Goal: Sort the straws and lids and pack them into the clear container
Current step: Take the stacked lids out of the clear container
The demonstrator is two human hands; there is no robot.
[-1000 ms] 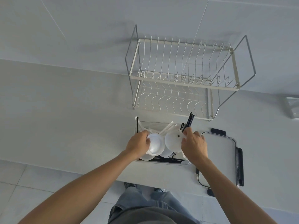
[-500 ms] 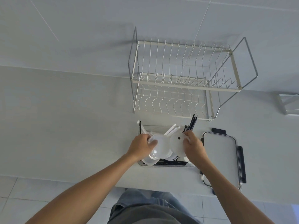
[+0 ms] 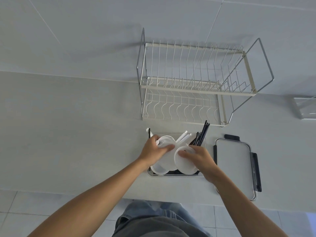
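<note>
The clear container (image 3: 174, 175) sits on the white counter in front of me. Several round white lids (image 3: 168, 164) fill it. My left hand (image 3: 154, 149) grips a lid (image 3: 166, 140) at the container's left side, thumb on top. My right hand (image 3: 199, 157) holds another white lid (image 3: 184, 165) on the right side. Black straws (image 3: 202, 134) stick up out of the far right corner. White straws (image 3: 182, 138) lean between the two hands, and one black straw (image 3: 149, 133) stands at the far left corner.
The container's flat lid with black clips (image 3: 236, 164) lies on the counter just to the right. A two-tier wire dish rack (image 3: 191, 86) stands right behind the container. A clear box (image 3: 306, 108) is at the far right edge.
Both hands have dropped lower into the container with their lids. The right hand's lid went from upright near the black straws to tilted flatter at the front right.
</note>
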